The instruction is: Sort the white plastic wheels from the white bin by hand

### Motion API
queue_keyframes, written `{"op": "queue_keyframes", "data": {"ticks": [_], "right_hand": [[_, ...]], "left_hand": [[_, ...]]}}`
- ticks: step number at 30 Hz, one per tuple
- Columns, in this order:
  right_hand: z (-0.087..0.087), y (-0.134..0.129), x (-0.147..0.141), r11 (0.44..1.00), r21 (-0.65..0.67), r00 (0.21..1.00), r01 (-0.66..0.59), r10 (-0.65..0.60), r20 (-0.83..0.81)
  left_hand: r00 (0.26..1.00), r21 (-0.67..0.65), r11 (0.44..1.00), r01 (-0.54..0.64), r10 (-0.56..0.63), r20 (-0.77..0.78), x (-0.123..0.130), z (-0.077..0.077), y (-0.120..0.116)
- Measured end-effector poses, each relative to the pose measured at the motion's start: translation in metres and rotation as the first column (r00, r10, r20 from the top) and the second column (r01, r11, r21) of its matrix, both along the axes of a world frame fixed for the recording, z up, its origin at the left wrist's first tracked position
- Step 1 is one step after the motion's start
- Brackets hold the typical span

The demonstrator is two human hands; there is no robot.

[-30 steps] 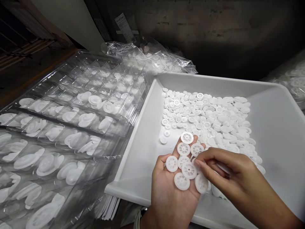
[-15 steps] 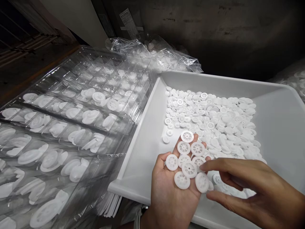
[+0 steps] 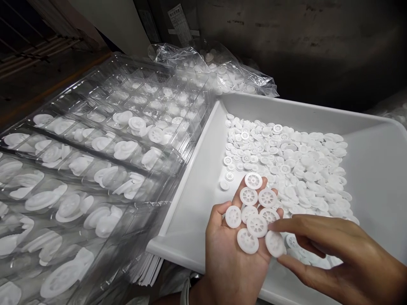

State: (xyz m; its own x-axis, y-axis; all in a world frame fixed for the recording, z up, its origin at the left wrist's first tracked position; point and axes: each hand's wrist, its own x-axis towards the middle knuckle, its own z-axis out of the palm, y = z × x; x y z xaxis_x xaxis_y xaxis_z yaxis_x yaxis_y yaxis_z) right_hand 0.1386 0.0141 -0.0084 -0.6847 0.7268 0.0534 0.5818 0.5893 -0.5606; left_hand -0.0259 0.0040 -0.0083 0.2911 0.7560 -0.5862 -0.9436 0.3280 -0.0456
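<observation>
My left hand (image 3: 237, 254) lies palm up over the near side of a pale grey bin (image 3: 190, 190). Several round white plastic gears (image 3: 257, 225) with spoked centres rest on its palm and fingers. From the right, my right hand (image 3: 337, 248) reaches in. Its index finger and thumb take a white gear (image 3: 275, 243) by its edges at the right side of the left palm; the other fingers curl underneath. Behind and below the hands, a spread of loose white gears (image 3: 295, 165) covers much of the bin floor.
Clear plastic compartment trays (image 3: 127, 203), stacked at the left, hold white parts in many of their pockets. A clear bag (image 3: 229, 76) of white parts lies behind the bin. Below the bin's left corner is a stack of papers (image 3: 148, 269).
The whole view has shifted slightly, so everything sits a little further right. The gear at the right edge of my left palm has turned slightly between my right fingers.
</observation>
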Motion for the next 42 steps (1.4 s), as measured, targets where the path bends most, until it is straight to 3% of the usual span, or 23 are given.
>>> {"op": "queue_keyframes", "data": {"ticks": [10, 21, 28, 42], "right_hand": [[0.004, -0.004, 0.002, 0.999, -0.047, 1.0, 0.006, -0.005, 0.019], [0.002, -0.004, -0.003, 0.996, -0.071, 0.998, 0.049, -0.051, -0.037], [0.001, -0.003, -0.006, 0.998, -0.054, 0.998, 0.039, -0.041, -0.041], [0.008, -0.006, -0.009, 0.984, -0.161, 0.991, 0.079, -0.095, -0.096]], "left_hand": [[0.985, 0.043, 0.997, -0.068, 0.06, 0.159, 0.0, -0.009, -0.002], [0.99, -0.025, 0.997, -0.079, 0.081, 0.111, 0.003, -0.007, 0.001], [0.997, -0.012, 0.999, -0.046, 0.047, 0.068, 0.001, -0.003, 0.0], [0.999, 0.033, 0.999, 0.035, -0.035, -0.017, -0.003, 0.0, 0.002]]}}
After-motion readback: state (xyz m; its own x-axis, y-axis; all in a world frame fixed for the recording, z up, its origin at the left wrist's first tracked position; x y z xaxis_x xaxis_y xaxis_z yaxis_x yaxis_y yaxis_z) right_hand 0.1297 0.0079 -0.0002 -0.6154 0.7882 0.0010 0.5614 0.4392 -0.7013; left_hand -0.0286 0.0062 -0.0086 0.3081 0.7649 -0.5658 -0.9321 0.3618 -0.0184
